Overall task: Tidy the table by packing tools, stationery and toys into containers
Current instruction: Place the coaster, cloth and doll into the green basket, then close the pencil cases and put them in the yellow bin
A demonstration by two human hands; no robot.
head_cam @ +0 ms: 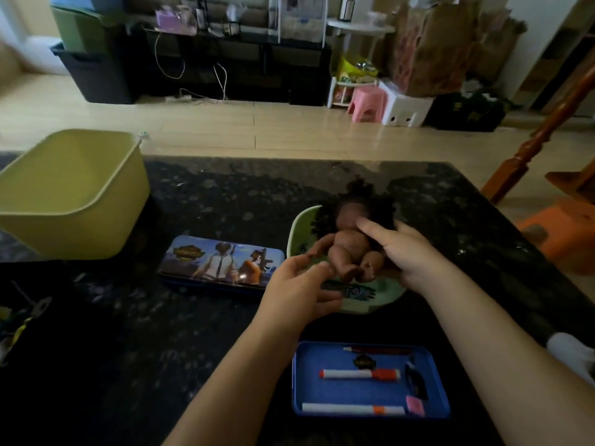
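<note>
A small brown doll (349, 246) with dark curly hair lies above a light green tray (357, 300) at mid-table. My right hand (399, 249) grips the doll's side and head, thumb across its shoulder. My left hand (301, 291) pinches the doll's arm and foot from the left. An open blue pencil case (370, 379) in front of me holds two white-and-orange markers (360, 374), a red pencil and a pink eraser. Its printed lid (222, 262) lies to the left of the tray. A yellow-green plastic bin (70, 194) stands at the far left.
The dark speckled table (193, 201) ends at its far edge near the wooden floor. Some small tools or scissors (22, 317) lie at the left edge, dim. A white object (573, 352) sits at the right edge. An orange stool (563, 233) stands beyond the table's right side.
</note>
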